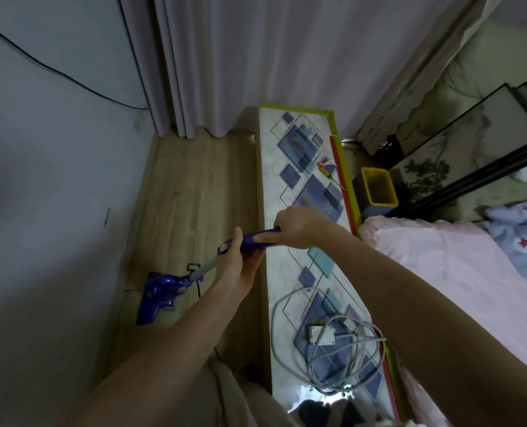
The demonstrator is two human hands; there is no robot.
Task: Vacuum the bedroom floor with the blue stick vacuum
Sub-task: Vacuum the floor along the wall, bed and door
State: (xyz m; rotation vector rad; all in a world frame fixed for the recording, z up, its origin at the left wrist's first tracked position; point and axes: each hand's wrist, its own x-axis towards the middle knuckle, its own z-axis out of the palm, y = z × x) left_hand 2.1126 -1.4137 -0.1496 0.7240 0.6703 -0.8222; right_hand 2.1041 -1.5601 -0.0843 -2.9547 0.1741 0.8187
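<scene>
1. fingers of the right hand (299, 226) were curled over the top end of the blue stick vacuum (194, 272), gripping its handle, while the left hand (240, 266) wrapped the handle from below, thumb up; two grips likely gave steering and push along a narrow strip.
2. the vacuum stood on the wooden floor (194, 186), left of the patterned tabletop (290, 266), its head near the wall (56, 195); the pole slanted up toward the tabletop's edge, probably to reach the floor by the wall.
3. the vacuum looked glossy dark blue at handle and head, with a pale grey pole between and a thin black cord trailing beside it.
</scene>
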